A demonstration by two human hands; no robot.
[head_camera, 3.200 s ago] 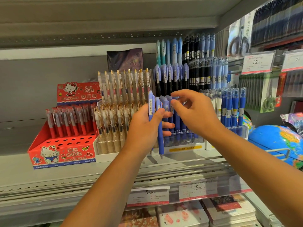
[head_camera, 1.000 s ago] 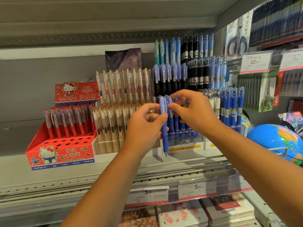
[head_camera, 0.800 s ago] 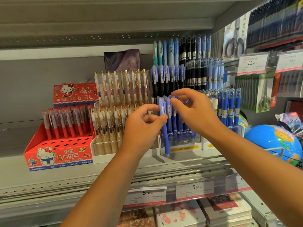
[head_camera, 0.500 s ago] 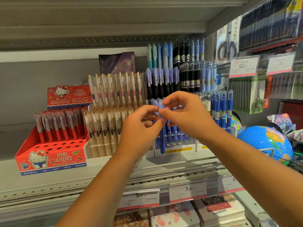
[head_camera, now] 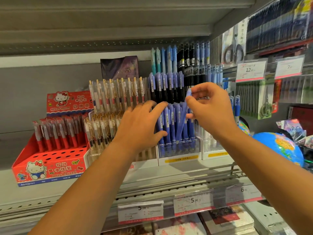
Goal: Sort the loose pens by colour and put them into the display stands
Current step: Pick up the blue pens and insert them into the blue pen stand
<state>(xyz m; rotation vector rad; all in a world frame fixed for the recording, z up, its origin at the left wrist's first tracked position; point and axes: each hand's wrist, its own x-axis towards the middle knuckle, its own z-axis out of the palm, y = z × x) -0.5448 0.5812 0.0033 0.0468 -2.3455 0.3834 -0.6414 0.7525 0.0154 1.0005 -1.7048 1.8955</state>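
On the grey metal shelf (head_camera: 169,171), the clear tiered display stand (head_camera: 179,149) holds upright blue pens (head_camera: 169,122). The right hand (head_camera: 211,112) pinches one loose blue plastic pen (head_camera: 182,122), tilted, with its tip at the front row. The left hand (head_camera: 140,126) has its fingers spread straight against neighbouring pens.

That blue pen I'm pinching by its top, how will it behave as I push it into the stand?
Probably stiff and light: the blue pen hangs tilted, pinched by the right hand, without bending. Its barrel looks smooth, so it may swivel or slip. Leaning as it is, it would likely topple against the neighbouring pens if released.
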